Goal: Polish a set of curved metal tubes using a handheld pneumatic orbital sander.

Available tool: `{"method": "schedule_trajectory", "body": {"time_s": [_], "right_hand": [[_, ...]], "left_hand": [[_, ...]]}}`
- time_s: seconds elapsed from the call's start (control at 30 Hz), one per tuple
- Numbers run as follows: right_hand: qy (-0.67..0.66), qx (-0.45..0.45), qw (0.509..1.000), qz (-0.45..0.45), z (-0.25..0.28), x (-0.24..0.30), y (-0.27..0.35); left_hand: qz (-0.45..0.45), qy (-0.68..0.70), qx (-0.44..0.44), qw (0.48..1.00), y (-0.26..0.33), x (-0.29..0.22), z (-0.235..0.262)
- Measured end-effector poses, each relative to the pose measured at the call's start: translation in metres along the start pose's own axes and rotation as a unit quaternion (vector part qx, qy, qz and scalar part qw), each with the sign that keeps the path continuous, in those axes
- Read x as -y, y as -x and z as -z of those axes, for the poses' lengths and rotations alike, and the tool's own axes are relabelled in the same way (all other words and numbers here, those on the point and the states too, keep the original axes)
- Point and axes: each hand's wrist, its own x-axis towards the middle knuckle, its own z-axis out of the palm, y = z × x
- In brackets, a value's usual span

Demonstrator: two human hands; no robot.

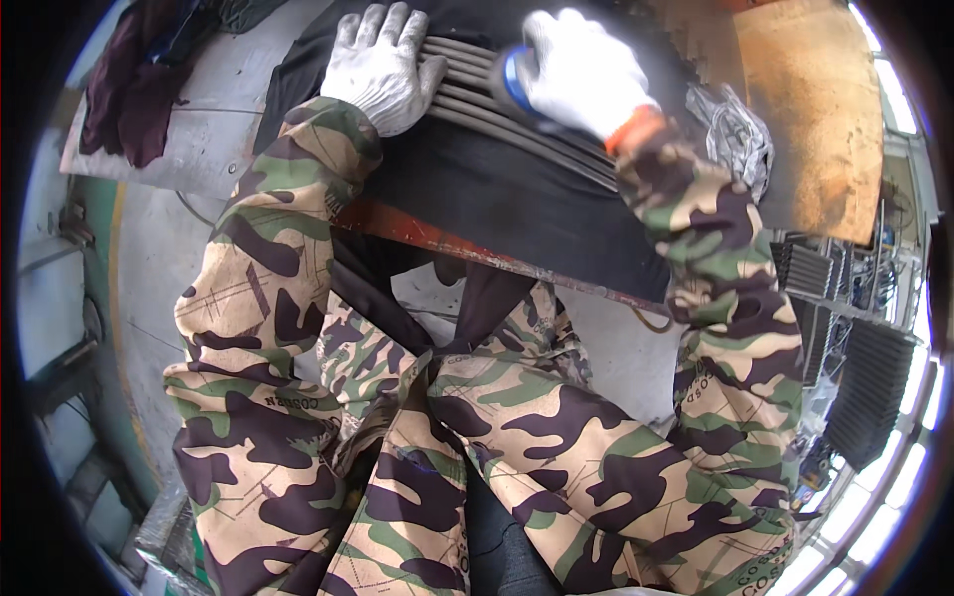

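Observation:
Several slim grey metal rods (527, 141) lie side by side on a black cloth (477, 194) over the table. My left hand (380, 70), in a white knit glove, rests flat at the rods' left end, fingers stretched and slightly spread, thumb over them. My right hand (591, 79), gloved in white with an orange cuff, is closed around a dark tool with a blue rounded edge (513, 77). That tool sits over the middle of the rods; the hand hides most of it, and motion blurs it, so its kind is unclear.
Crumpled clear plastic (733, 139) lies right of my right forearm, beside a brown wooden board (820, 119). Dark maroon cloth (129, 104) lies at the table's left. A red metal edge (427, 234) runs along the table's near side. Racks with dark ribbed parts (867, 392) stand at right.

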Motion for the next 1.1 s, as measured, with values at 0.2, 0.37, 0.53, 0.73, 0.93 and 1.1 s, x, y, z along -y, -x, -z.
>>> {"method": "schedule_trajectory", "body": {"time_s": [0.2, 0.37, 0.53, 0.73, 0.93, 1.1], "right_hand": [[-0.095, -0.049, 0.992, 0.074, 0.015, 0.014, 0.024], [-0.032, -0.062, 0.998, -0.006, 0.001, -0.032, 0.015], [-0.067, -0.013, 0.997, 0.032, 0.013, -0.028, 0.053], [-0.036, -0.034, 0.998, -0.035, 0.005, -0.053, 0.053], [-0.071, -0.04, 0.996, -0.022, 0.009, -0.05, 0.046], [-0.111, -0.021, 0.993, 0.014, 0.018, -0.024, 0.052]], "left_hand": [[0.007, 0.015, -0.002, 1.0, 0.004, 0.002, -0.003], [-0.002, 0.027, 0.035, 0.999, -0.003, -0.003, 0.002], [-0.033, 0.008, -0.04, 0.999, 0.005, -0.001, 0.001], [-0.058, 0.011, -0.047, 0.997, 0.001, -0.001, -0.01], [-0.109, 0.026, -0.012, 0.994, -0.026, 0.003, -0.014], [-0.088, 0.032, -0.036, 0.995, -0.016, 0.008, -0.01]]}}
